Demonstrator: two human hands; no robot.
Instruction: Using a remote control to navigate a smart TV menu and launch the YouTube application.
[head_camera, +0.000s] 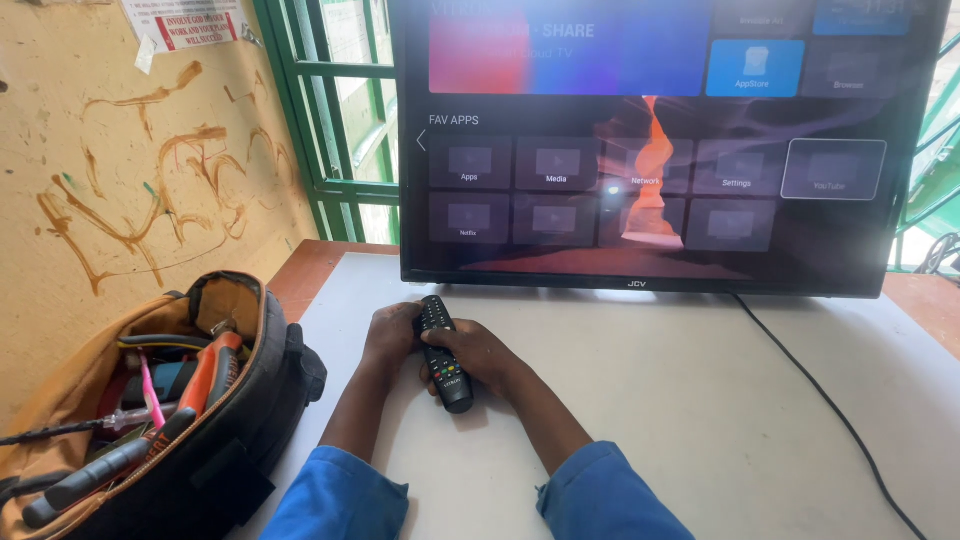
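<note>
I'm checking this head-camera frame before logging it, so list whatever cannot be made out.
- Remote control: its middle is covered by the right hand and left hand, so which key is pressed is hidden.
- Television: its top is cut off by the frame edge.
- Tool bag: its lower part leaves the frame; the tools inside overlap.
- Black cable: its end runs off the bottom edge.

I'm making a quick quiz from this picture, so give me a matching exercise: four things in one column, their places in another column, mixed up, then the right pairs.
Things:
1. remote control
2. television
3. tool bag
4. black cable

Places:
A. open at the left edge of the table
B. trailing over the table to the right
C. held by the left hand and right hand
D. standing at the back of the table, screen lit

Pairs: 1-C, 2-D, 3-A, 4-B
</note>
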